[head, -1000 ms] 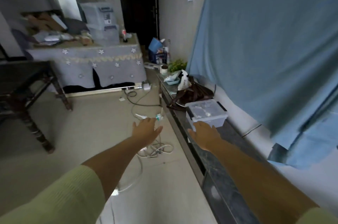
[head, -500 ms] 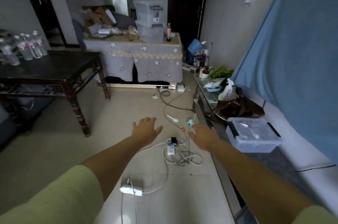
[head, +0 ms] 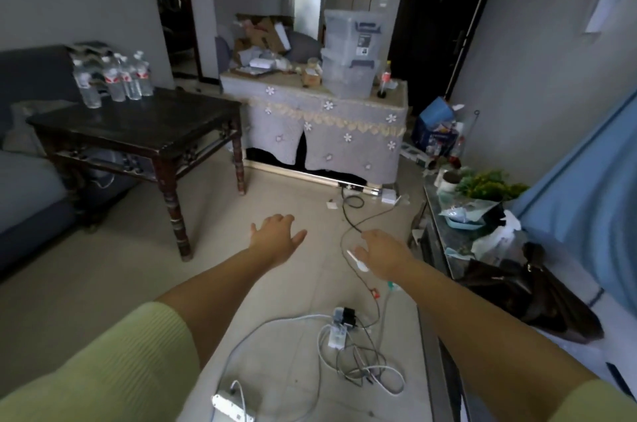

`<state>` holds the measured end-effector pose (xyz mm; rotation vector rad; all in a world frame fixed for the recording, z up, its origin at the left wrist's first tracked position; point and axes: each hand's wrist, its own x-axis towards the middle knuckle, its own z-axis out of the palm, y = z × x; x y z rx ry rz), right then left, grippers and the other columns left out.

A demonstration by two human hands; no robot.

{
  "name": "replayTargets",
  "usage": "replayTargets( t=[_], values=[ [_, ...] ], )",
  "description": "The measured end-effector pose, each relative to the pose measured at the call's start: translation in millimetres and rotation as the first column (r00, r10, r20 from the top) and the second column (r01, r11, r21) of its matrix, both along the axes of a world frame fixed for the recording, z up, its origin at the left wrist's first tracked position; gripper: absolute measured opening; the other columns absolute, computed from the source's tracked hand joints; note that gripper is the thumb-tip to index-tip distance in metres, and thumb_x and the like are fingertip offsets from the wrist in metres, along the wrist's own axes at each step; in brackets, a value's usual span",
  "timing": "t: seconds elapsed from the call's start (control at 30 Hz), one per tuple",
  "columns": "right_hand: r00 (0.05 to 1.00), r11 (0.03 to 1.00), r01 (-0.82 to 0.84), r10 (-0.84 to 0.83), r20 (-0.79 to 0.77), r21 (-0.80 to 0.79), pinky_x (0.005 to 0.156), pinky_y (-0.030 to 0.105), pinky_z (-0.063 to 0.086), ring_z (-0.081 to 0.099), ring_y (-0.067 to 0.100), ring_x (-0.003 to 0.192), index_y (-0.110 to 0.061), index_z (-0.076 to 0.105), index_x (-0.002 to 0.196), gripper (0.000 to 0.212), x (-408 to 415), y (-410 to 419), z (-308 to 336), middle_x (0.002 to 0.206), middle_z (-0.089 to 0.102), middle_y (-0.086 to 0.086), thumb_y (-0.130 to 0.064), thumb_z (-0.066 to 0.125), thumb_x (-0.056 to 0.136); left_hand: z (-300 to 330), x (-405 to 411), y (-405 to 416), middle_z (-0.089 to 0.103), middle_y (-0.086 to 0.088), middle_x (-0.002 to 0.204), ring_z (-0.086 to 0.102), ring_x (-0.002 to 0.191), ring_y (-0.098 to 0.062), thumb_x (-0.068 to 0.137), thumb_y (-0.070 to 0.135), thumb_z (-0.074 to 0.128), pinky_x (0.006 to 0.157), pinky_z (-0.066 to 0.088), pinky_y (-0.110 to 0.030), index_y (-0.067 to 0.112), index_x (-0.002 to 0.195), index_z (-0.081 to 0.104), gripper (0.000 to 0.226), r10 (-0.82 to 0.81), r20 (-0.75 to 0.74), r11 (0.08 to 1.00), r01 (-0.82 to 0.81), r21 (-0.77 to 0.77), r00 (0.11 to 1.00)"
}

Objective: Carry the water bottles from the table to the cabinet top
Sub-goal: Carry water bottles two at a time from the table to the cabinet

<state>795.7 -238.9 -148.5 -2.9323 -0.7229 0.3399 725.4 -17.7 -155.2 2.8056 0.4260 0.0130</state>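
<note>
While both arms reached forward over the floor (head: 269, 290), neither hand held anything. Left hand (head: 275, 238): palm down, fingers spread loosely, grip empty. Right hand (head: 382, 258): palm down, fingers loosely apart and slightly curled, grip empty. Pale green sleeves (head: 103, 370) were pushed up both forearms.

Water bottles (head: 112, 78): a cluster of clear plastic ones with white caps and red-and-white labels, standing upright at the far left corner of the dark wooden table (head: 144, 127). They stood well apart from both hands. Exact count could not be told; some hid behind others.

Cabinet top (head: 448, 239): a low, dark, glossy surface running along the right side beneath the blue cloth (head: 593, 187). On it sat a green plant (head: 489, 184), plastic bags (head: 496, 240) and a dark brown handbag (head: 527, 294).

On the floor below the hands lay a tangle of cables (head: 362, 363) and a white power strip (head: 232, 411). Behind, a covered stand with a flowered cloth (head: 327, 132) carried stacked clear storage bins (head: 353, 52).
</note>
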Motion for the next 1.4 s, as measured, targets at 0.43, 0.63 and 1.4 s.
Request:
replayTargets(
  t=[0.43, 0.63, 1.4],
  values=[
    [0.986, 0.986, -0.156, 0.152, -0.067, -0.053, 0.114, 0.046, 0.022, 0.039, 0.027, 0.133, -0.015, 0.034, 0.145, 0.053, 144, 81, -35, 0.148, 0.039, 0.008, -0.044, 0.026, 0.102, -34, 124, 69, 0.039, -0.007, 0.149, 0.036, 0.136, -0.028, 0.098, 0.054, 0.033, 0.113, 0.023, -0.054, 0.02, 0.144, 0.036, 0.058, 0.129, -0.147, 0.991, -0.132, -0.01, 0.981],
    [0.983, 0.981, -0.185, 0.184, -0.014, -0.054, 0.111, 0.039, 0.029, 0.043, 0.028, 0.13, -0.014, 0.037, 0.143, 0.051, 274, 168, -35, 0.144, 0.043, 0.011, -0.044, 0.027, 0.102, -41, 231, 140, 0.038, -0.006, 0.149, 0.035, 0.137, -0.027, 0.098, 0.054, 0.033, 0.114, 0.022, -0.055, 0.021, 0.145, 0.035, 0.058, 0.125, -0.082, 0.992, -0.127, -0.019, 0.989],
    [0.853, 0.851, -0.521, 0.522, -0.002, 0.066, 0.107, 0.046, 0.034, 0.052, 0.03, 0.123, -0.015, 0.053, 0.125, 0.047, 607, 545, -40, 0.128, 0.058, 0.011, -0.049, 0.033, 0.099, -26, 502, 458, 0.047, -0.007, 0.138, 0.044, 0.128, -0.027, 0.096, 0.052, 0.04, 0.111, 0.028, -0.051, 0.022, 0.139, 0.041, 0.053, 0.563, -0.132, 0.822, -0.569, -0.016, 0.816]
  ],
)
